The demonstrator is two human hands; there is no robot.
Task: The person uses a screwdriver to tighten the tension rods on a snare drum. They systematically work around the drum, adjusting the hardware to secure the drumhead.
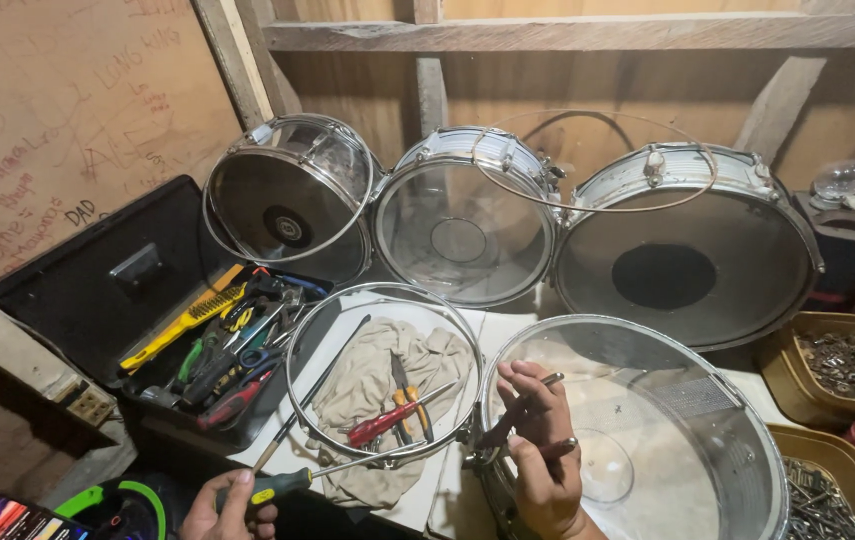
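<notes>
Nearest, left hand [231, 508] grips yellow-black handled screwdriver [283, 485]; right hand [543, 450] pinches thin metal rod [551, 379] over clear-headed chrome drum [648, 430]; plywood-walled bench [428, 510].

A flat package or booklet with a glossy dark cover [10, 521] is lying at the bottom left corner, showing streaks of purple, orange and red. Handwritten scrawl in dark marker [48, 180] is covering the plywood wall at upper left, above the open black toolbox lid. No screens are showing anywhere in view.
</notes>
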